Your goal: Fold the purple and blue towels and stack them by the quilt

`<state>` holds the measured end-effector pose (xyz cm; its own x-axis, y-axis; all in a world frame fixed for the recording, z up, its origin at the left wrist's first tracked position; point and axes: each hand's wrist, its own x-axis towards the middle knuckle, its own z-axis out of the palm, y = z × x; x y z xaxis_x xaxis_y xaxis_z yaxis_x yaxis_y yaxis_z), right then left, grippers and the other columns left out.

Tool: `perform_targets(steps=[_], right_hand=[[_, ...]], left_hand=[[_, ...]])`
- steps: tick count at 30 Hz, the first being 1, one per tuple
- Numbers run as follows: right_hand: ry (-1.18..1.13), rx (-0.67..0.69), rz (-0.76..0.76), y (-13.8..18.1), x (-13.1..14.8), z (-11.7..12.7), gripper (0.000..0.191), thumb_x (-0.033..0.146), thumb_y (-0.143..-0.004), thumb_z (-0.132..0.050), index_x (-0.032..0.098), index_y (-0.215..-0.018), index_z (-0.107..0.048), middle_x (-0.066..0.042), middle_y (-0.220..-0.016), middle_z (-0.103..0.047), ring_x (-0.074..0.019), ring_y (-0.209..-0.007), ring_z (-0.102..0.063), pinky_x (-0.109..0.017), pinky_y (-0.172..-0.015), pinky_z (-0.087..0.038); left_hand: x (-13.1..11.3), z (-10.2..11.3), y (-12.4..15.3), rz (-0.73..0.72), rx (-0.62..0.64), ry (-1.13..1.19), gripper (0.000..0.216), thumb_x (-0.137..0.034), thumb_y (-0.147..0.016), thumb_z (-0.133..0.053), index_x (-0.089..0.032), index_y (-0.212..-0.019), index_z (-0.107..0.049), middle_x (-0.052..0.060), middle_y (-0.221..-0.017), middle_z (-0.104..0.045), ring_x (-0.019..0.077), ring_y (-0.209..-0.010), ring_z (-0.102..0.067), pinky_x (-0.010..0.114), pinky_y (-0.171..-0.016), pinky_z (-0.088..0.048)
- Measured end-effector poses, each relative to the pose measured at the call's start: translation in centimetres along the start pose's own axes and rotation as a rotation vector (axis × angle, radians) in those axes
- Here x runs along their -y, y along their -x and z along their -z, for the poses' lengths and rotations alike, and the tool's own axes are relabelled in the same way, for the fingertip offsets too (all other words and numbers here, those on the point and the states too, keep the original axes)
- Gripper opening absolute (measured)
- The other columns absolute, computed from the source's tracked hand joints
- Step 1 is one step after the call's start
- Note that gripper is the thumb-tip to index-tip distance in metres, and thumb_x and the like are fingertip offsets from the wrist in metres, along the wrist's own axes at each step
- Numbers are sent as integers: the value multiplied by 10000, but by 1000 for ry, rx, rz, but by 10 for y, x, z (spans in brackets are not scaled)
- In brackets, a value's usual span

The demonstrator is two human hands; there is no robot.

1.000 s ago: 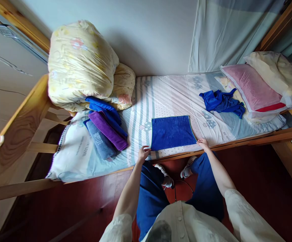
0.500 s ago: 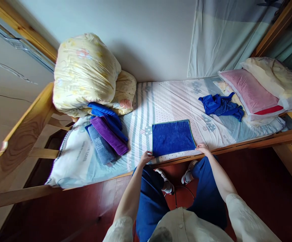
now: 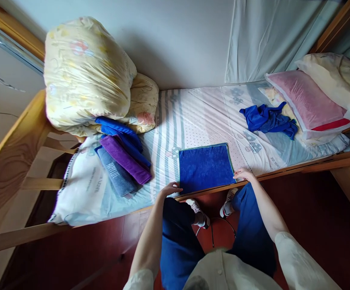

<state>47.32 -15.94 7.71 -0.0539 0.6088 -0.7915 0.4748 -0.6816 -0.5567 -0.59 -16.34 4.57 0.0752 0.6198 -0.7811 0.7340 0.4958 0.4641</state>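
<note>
A dark blue towel (image 3: pixel 206 167) with a thin green edging lies flat at the bed's front edge, in a near-rectangular shape. My left hand (image 3: pixel 171 188) is at its near left corner, thumb and fingers closed on the edge. At the near right corner, my right hand (image 3: pixel 243 175) pinches the cloth between thumb and fingers. To the left lie a rolled or folded purple towel (image 3: pixel 126 159), a grey towel (image 3: pixel 116 171) with white lettering, and a blue cloth (image 3: pixel 122 133) behind them. A crumpled blue cloth (image 3: pixel 267 119) rests farther right.
A large yellow quilt (image 3: pixel 87 72) is piled at the bed's left end. Pink pillow (image 3: pixel 310 98) and a plastic-wrapped bundle (image 3: pixel 338 84) sit at the right end. A wooden headboard (image 3: pixel 21 145) bounds the left side, and a pale curtain (image 3: pixel 259 40) hangs behind.
The blue towel's near edge has come slightly closer to the bed's front edge, with both hands staying at its near corners. The head view has shifted a little.
</note>
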Motion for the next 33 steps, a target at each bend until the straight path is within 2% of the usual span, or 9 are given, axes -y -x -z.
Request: perform_targets(steps=[3,5,8,10,14,19,24,28,33], right_hand=[[-45,-54,61,-16,6,5,368,303,-600,-939,173,-844,-696,-1,-730,-707,-64,-548,-488,-169,-445,-259],[-76,-120,148,-32,12,7,340,290,-644,-910,181,-921,-746,-57,-903,-782,-120,-691,-627,-171,-489,-355],[-113,-237,313,-63,23,8,313,271,-688,-878,178,-970,-779,-107,-1047,-803,-198,-892,-721,-238,-664,-545],[-125,-306,406,-87,32,8,272,265,-695,-874,165,-930,-780,-118,-1044,-804,-218,-952,-740,-309,-822,-602],[-107,-426,533,-127,46,7,223,309,-761,-835,166,-924,-783,-109,-1031,-809,-232,-979,-760,-389,-963,-606],[-33,-535,596,-151,59,7,227,242,-839,-711,157,-1027,-807,-103,-1091,-812,-221,-937,-763,-383,-938,-613],[35,-582,629,-159,65,12,273,218,-860,-654,154,-1073,-813,-97,-1106,-814,-207,-887,-747,-372,-933,-607],[69,-553,660,-161,64,14,317,234,-883,-638,154,-1142,-804,-103,-1149,-802,-207,-934,-740,-360,-950,-597],[137,-568,692,-164,64,15,336,296,-915,-636,170,-1186,-790,-100,-1116,-790,-207,-944,-713,-369,-963,-588]], left_hand=[[0,8,-10,-37,-81,231,508,-492,-612,-877,-197,-947,-634,57,-815,-760,267,-916,-742,329,-767,-552],[-2,14,-20,-87,-150,345,576,-545,-619,-870,-200,-1009,-625,69,-857,-774,264,-917,-741,336,-772,-554],[-10,23,-43,-168,-249,383,570,-598,-659,-817,-195,-1011,-620,79,-892,-779,245,-891,-732,332,-777,-556],[-17,27,-58,-222,-319,345,520,-609,-705,-761,-189,-987,-641,79,-885,-773,237,-867,-722,327,-765,-556],[-29,35,-79,-306,-462,239,483,-571,-805,-634,-169,-1064,-704,84,-953,-769,225,-865,-712,309,-751,-557],[-45,42,-88,-342,-570,193,505,-480,-864,-581,-147,-1220,-712,118,-1079,-752,237,-920,-718,322,-769,-571],[-56,44,-102,-349,-708,168,447,-357,-866,-596,-146,-1242,-714,136,-1187,-700,228,-978,-701,344,-859,-578],[-57,42,-113,-370,-713,192,430,-305,-859,-595,-159,-1246,-715,139,-1302,-656,213,-996,-679,341,-874,-587],[-56,40,-121,-380,-695,191,517,-254,-813,-628,-164,-1319,-688,149,-1411,-603,233,-1066,-656,369,-929,-588]])
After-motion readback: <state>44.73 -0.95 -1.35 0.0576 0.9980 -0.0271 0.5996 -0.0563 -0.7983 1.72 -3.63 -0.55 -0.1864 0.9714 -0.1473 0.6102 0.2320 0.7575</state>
